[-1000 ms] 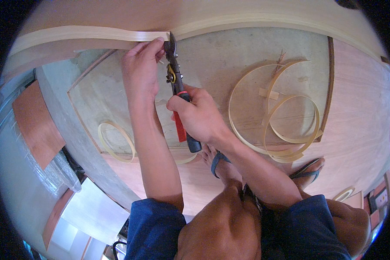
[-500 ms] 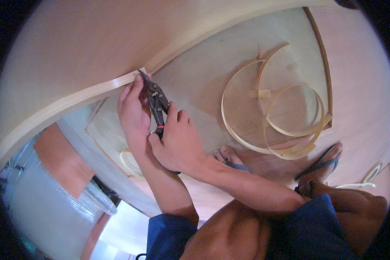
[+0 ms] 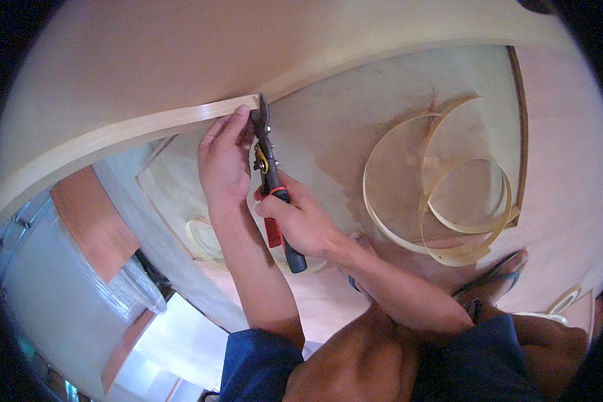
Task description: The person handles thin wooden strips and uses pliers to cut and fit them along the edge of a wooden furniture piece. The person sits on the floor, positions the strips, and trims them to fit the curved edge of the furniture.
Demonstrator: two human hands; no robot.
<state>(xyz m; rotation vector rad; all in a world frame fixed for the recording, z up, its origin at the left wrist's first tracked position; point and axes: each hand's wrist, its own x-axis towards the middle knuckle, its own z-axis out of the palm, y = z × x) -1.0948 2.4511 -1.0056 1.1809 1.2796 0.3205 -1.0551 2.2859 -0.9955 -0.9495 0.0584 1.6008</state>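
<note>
A pale wood-grain edging strip [image 3: 147, 124] runs along the curved edge of a large panel [image 3: 161, 53]. Near its end, my left hand [image 3: 226, 164] has its thumb pressed on the strip, with the fingers curled beneath. My right hand [image 3: 305, 218] is wrapped round the handles of tin snips [image 3: 266, 144], black with red on the grips. Their dark jaws point upward and stand at the end of the strip, beside my left thumb. I cannot tell how far the blades are apart.
Loose coils of pale edging strip [image 3: 372, 204] lie on a grey-green board [image 3: 328, 127] to the right. My sandalled feet [image 3: 509, 271] are below them. Plastic-wrapped material [image 3: 124, 295] and a brown sheet [image 3: 97, 221] stand at lower left. Another strip coil [image 3: 564, 299] lies at far right.
The snips have turned so a red handle side shows, and their jaws sit at the strip's end. Both hands appear farther right, and the whole view has shifted slightly.
</note>
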